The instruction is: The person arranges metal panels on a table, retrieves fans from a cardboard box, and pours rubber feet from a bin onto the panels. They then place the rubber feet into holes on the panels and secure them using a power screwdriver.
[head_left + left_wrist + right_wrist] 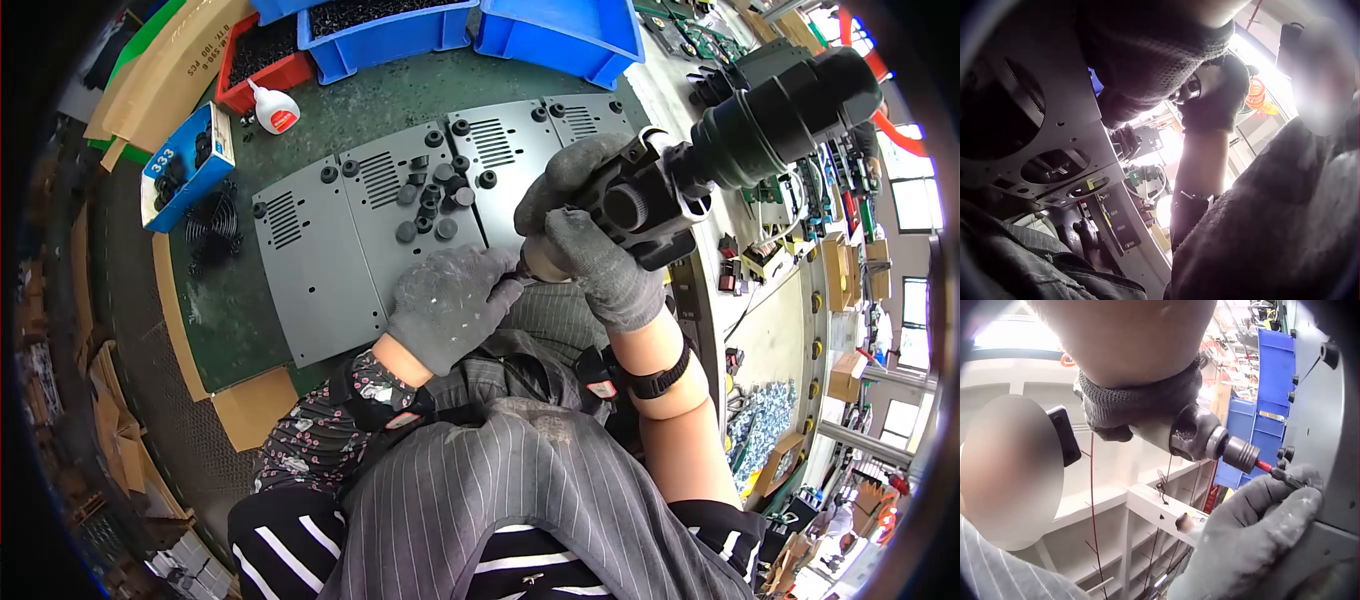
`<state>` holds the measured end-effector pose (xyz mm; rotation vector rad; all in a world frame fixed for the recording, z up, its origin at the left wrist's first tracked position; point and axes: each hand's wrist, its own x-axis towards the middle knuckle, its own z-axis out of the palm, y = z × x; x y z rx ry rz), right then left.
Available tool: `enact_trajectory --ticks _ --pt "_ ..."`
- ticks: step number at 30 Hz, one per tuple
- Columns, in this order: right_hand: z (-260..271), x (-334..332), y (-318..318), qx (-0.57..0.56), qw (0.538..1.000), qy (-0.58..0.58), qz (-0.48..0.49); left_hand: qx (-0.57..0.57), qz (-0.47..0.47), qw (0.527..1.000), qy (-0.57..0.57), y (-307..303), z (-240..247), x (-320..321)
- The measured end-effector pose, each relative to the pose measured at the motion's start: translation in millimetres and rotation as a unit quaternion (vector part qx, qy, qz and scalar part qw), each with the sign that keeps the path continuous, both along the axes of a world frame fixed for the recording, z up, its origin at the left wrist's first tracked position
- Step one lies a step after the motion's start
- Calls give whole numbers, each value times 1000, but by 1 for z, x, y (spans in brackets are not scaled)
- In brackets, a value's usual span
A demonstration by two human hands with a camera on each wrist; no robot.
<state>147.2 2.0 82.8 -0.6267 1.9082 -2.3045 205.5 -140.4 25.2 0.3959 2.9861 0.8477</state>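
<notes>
My right hand point(605, 265), in a dark grey knit glove, grips a black power drill point(745, 130). The drill's ribbed chuck point(1241, 454) carries a bit with a red collar point(1264, 465), which points at the grey metal panel point(1319, 419). My left hand point(450, 305), in a lighter grey glove, pinches a small dark piece point(1288, 478) at the bit's tip, close against the panel; its kind is mostly hidden by the fingers. Several slotted grey panels point(310, 280) lie side by side on the table, with black round feet point(329, 174) near their edges. Loose black feet point(406, 231) lie in a pile on them.
Blue bins point(390, 45) and a red bin point(270, 75), holding small black parts, line the back. A white bottle point(274, 108) stands before them. At the left are a blue box point(190, 165) and a black fan grille point(213, 220). Circuit boards point(680, 35) lie at the far right.
</notes>
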Motion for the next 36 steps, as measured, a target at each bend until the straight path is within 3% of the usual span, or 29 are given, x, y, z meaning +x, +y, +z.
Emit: enact_trajectory --ticks 2,6,9,11,12,14,15,16,17,19,20,21,23,27,31,32,34,36 --pt "-3 -4 -1 -32 999 0 17 -44 6 998 33 1 -1 1" --pt "2 -3 -7 -46 998 -10 31 -26 9 999 41 0 -1 3" --pt "10 -8 -3 -17 999 1 40 -117 4 992 50 1 6 3" --pt "10 -11 1 4 998 55 9 54 18 997 -48 -3 14 -10" --pt "12 -8 5 -44 998 39 8 52 14 998 -45 -9 14 -14" --pt "16 -6 12 -111 991 70 -4 321 138 934 -67 -26 11 -16" --pt "21 -2 15 -123 991 53 -30 320 136 935 -68 -35 17 -17" --pt "25 1 16 -158 985 54 -43 569 167 785 -183 -44 30 -19" --pt "28 3 17 -192 978 56 -56 760 181 558 -280 -52 36 -19" --pt "28 6 22 -160 983 77 -48 772 132 540 -307 -64 29 -17" --pt "28 7 21 -199 977 70 -41 783 85 519 -333 -66 25 -16" --pt "28 8 20 -236 969 62 -34 783 84 519 -333 -64 24 -12" --pt "29 10 20 -243 968 64 -22 734 132 579 -330 -54 22 -5" --pt "31 12 14 -287 956 65 -11 716 178 594 -320 -40 22 0" --pt "33 12 9 -282 954 96 -10 721 104 617 -298 -43 18 5" --pt "34 12 7 -290 952 97 -3 722 104 617 -297 -44 15 6" --pt "35 13 3 -297 950 98 5 756 112 569 -304 -46 7 7" --pt "36 15 -1 -308 948 79 7 754 118 569 -307 -46 4 10"
